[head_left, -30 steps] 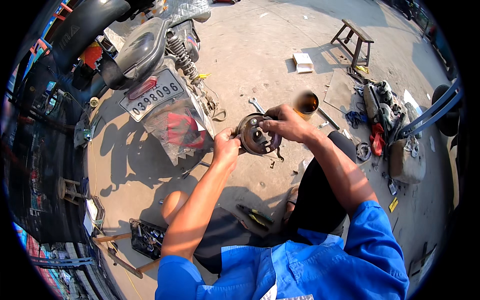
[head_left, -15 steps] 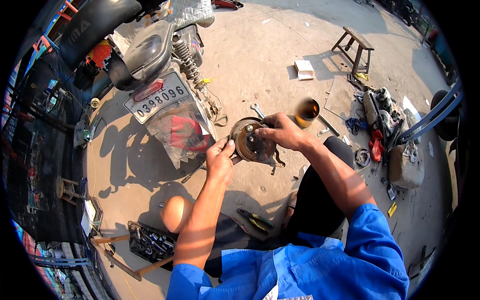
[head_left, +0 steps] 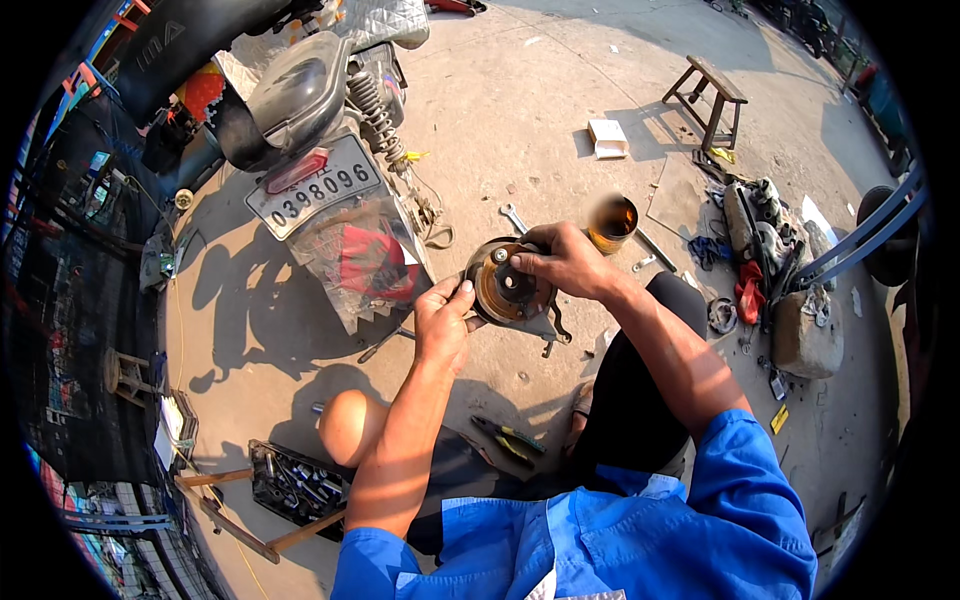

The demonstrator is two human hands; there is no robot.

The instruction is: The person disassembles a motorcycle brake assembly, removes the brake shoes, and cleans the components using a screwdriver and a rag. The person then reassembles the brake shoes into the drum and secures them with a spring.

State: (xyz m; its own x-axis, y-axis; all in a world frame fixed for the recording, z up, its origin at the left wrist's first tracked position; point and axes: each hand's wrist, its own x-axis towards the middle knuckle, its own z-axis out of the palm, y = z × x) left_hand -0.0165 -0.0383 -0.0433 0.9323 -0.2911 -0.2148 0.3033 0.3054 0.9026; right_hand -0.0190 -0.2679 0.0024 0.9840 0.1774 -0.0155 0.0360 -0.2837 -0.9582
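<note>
Between my two hands is a round, rust-brown brake plate [head_left: 493,288], with a dark centre, a small light hole and a bent metal lever at its lower right. My left hand [head_left: 443,318] grips the plate's left edge, thumb on the face and fingers beneath. My right hand [head_left: 568,262] holds the upper right side, its thumb pressing near a small round stud on the face. The fingers behind the rim are hidden. Just beyond the plate an open-end wrench [head_left: 513,218] lies on the ground.
A motorcycle's rear end with a licence plate [head_left: 312,187] stands at left. Right of my hands is a tin [head_left: 611,226]. Pliers [head_left: 507,440] and a socket tray [head_left: 297,482] lie near my legs. A wooden stool [head_left: 712,95], rags and a stone block [head_left: 808,335] are at right.
The brake plate has tilted and shifted slightly right, so the light hole at its centre shows more clearly. Both hands keep their hold.
</note>
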